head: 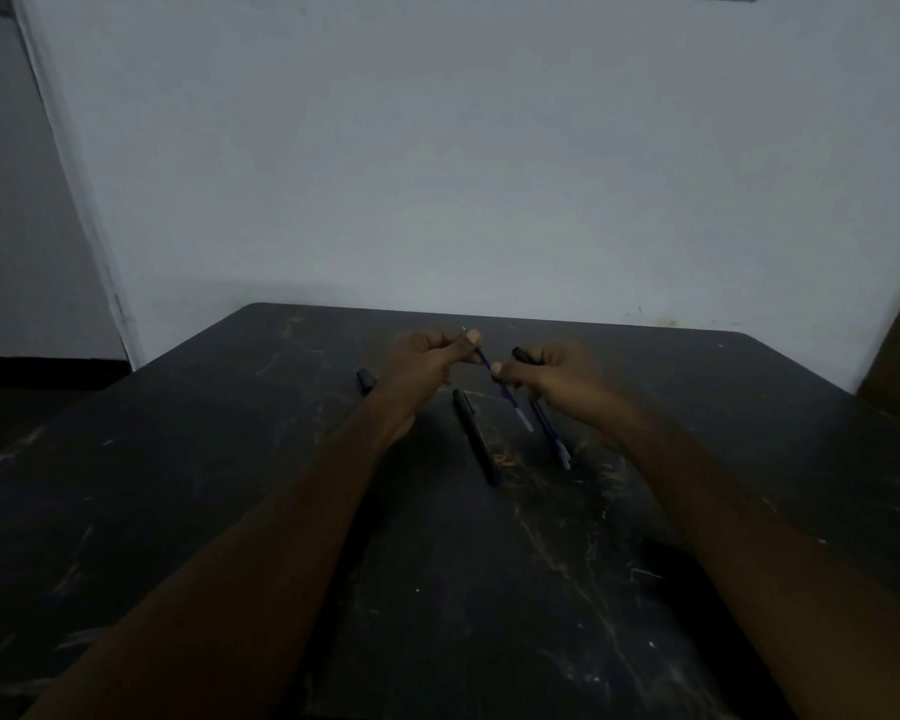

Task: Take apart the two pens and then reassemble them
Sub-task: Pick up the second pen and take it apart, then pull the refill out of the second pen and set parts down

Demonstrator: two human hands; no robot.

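**Working a thin refill between two pinches**

I am pinching a thin blue ink refill near its upper end with my left hand, fingers pressed together on it. My right hand is closing around a short black plastic pen piece while its thumb touches the refill. A black pen barrel and a second blue refill are lying on the scratched dark table; a small black cap sits left. The refill looks light, bendy and slick, so I am judging a hold close to the tip safest.
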